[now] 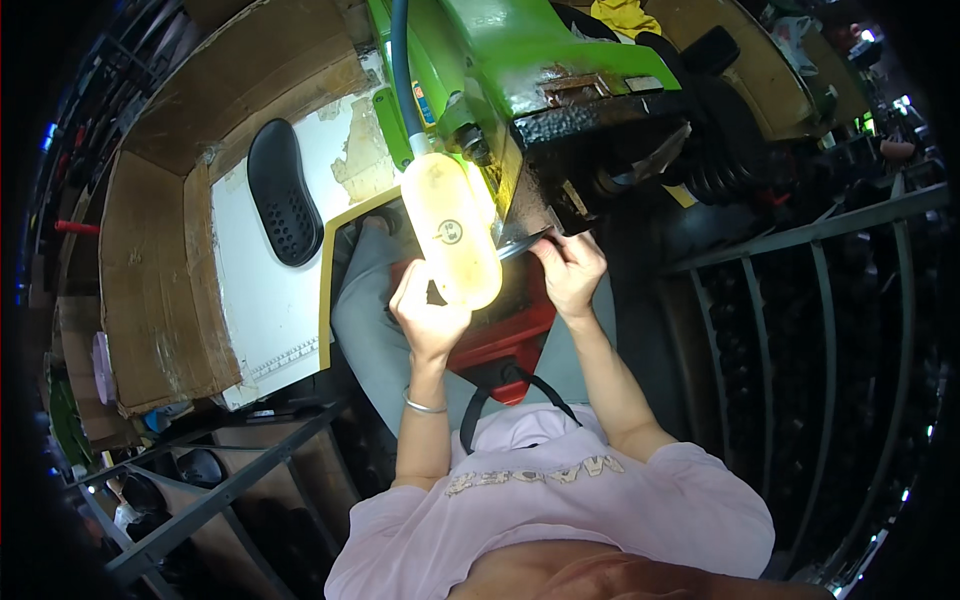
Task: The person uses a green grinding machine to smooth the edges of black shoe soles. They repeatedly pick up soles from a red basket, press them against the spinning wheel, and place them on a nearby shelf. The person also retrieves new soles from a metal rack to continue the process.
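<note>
Both my hands are at the front of a green machine (pixel 540 45), close under its dark metal head. My right hand (pixel 572 275) is closed in a pinch at the machine's lower edge, beside a thin greyish edge (pixel 520 246) of some piece. Partly behind a glowing lamp (pixel 452 205), my left hand (pixel 430 318) has its fingers curled. A dark bit shows by those fingers, but the lamp and its glare cover most of what lies between the hands. On the white tabletop to the left lies a black shoe sole (pixel 285 192) with small holes at one end.
Cardboard walls (pixel 150 270) border the white tabletop (pixel 265 330) at the left. A blue-grey cable (pixel 400 70) runs up from the lamp. Metal racks stand at right (pixel 830 320) and lower left (pixel 220 500). A red surface (pixel 500 340) shows between my knees. A yellow cloth (pixel 625 18) lies at the back.
</note>
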{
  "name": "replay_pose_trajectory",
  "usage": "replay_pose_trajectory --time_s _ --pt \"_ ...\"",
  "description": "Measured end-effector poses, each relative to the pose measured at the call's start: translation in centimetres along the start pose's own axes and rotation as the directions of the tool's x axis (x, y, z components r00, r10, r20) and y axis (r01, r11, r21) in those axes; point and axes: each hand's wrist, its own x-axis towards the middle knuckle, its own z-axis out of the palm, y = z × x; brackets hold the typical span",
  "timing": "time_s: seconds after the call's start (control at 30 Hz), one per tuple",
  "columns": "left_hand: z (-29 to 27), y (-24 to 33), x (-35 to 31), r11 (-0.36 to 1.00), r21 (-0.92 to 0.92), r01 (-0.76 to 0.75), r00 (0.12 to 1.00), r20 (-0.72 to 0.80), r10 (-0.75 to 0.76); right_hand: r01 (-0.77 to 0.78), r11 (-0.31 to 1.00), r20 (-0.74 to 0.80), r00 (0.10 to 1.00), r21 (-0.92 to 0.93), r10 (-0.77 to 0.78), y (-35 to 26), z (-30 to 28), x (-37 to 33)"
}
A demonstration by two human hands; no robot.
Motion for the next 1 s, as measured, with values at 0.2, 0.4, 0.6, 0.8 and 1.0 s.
replay_pose_trajectory --time_s 0.2,0.4,0.6,0.8,1.0 --pt "0.1 -2.0 -1.0 0.981 -0.175 0.08 0.997 0.018 -0.078 0.177 0.981 0.028 0.984 -0.08 -0.175 -3.2 0.5 1.1" --pt "2.9 0.6 0.8 0.995 -0.033 -0.094 0.986 0.136 0.097 0.082 0.997 -0.001 0.997 -0.009 -0.082 -1.3 0.3 1.1" --pt "3.7 -2.9 -1.7 0.971 -0.208 0.115 0.993 0.028 -0.111 -0.574 0.685 0.314 0.819 0.448 0.481 6.7 2.4 -4.2" --pt "3.8 -1.9 -1.7 0.957 -0.247 0.151 0.988 0.062 -0.14 -0.795 -0.035 0.656 0.474 0.606 0.587 12.2 4.1 -11.3" --pt "4.1 -2.9 -2.3 0.957 -0.243 0.158 0.987 0.042 -0.153 -0.674 -0.147 0.633 0.563 0.724 0.531 13.0 3.7 -11.3"
